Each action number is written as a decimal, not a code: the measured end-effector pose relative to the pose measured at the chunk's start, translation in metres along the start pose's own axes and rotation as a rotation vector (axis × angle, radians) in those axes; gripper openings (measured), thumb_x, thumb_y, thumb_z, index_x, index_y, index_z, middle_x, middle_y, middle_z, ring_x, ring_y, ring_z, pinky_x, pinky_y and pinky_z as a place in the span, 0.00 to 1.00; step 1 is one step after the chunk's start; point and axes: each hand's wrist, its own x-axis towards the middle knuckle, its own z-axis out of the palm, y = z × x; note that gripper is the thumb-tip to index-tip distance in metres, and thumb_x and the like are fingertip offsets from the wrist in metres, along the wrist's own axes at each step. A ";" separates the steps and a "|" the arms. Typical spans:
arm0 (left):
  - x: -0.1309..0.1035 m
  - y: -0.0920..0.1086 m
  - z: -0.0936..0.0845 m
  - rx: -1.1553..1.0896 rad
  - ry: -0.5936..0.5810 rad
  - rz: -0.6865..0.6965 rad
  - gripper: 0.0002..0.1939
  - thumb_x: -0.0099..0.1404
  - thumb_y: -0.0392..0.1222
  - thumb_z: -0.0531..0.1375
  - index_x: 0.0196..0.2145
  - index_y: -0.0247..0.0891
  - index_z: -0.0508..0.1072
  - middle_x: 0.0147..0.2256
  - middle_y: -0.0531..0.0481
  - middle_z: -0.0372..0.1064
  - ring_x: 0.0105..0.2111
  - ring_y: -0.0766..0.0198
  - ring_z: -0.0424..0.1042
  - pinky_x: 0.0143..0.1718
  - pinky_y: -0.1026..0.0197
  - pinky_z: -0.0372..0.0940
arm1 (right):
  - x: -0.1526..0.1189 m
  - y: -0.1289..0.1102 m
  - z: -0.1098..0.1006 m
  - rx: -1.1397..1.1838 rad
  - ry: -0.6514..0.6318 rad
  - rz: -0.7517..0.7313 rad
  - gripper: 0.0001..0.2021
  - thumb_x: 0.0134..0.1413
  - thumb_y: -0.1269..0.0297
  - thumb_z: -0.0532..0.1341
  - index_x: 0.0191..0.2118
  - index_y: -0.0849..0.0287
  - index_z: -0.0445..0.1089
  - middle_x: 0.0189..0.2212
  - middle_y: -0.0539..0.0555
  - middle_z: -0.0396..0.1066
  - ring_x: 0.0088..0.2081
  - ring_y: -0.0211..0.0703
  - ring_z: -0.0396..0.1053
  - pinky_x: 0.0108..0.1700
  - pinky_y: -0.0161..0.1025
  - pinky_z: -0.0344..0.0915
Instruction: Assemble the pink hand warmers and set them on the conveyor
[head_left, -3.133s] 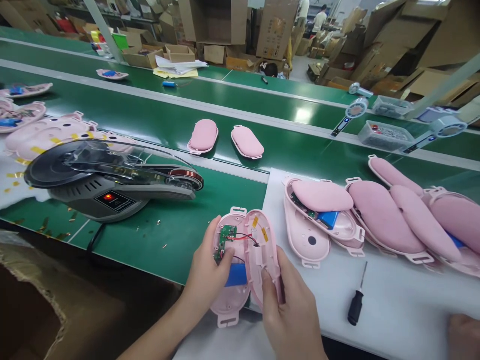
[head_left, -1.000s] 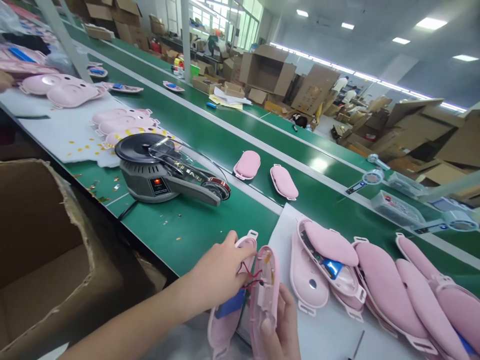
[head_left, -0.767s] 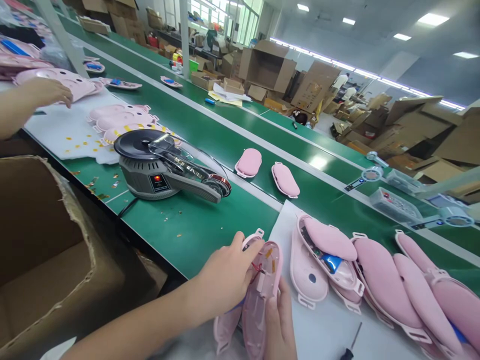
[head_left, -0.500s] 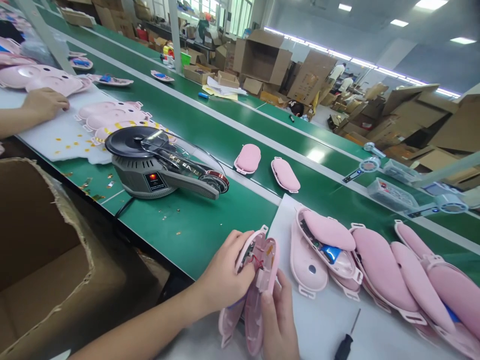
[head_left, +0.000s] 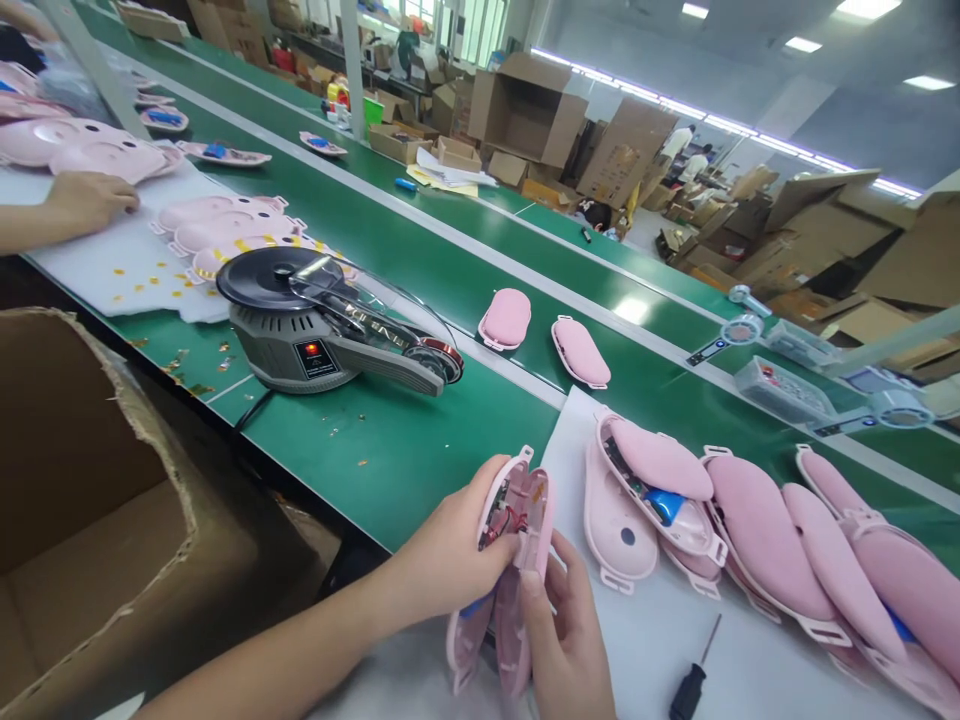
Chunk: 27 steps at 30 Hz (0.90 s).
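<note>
Between my two hands a pink plastic casing stands on end, its two halves parted like a book. My left hand is closed round the left casing half, which carries a circuit board, with the thumb reaching inside near red wires. My right hand grips the right casing half from its outer side, thumb at the edge. Part of a blue piece shows low inside the left half. To the right lie several more pink casings, one open with a blue battery-like block showing.
A black-handled screwdriver lies on the white sheet. The grey tape dispenser stands ahead on the green bench. Two pink casings sit beyond it. Another person's hand rests at far left. An open cardboard box is at lower left.
The view has shifted slightly. My hands keep their hold on the two casing halves, with the right hand's fingers a little lower. The other person's hand has barely moved.
</note>
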 end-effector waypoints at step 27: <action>0.006 -0.007 0.013 -0.326 0.124 -0.039 0.20 0.54 0.33 0.54 0.45 0.42 0.67 0.36 0.53 0.69 0.35 0.63 0.66 0.37 0.62 0.60 | 0.006 0.009 -0.013 -0.114 -0.108 -0.037 0.25 0.51 0.46 0.62 0.51 0.56 0.66 0.51 0.59 0.71 0.46 0.49 0.72 0.46 0.42 0.70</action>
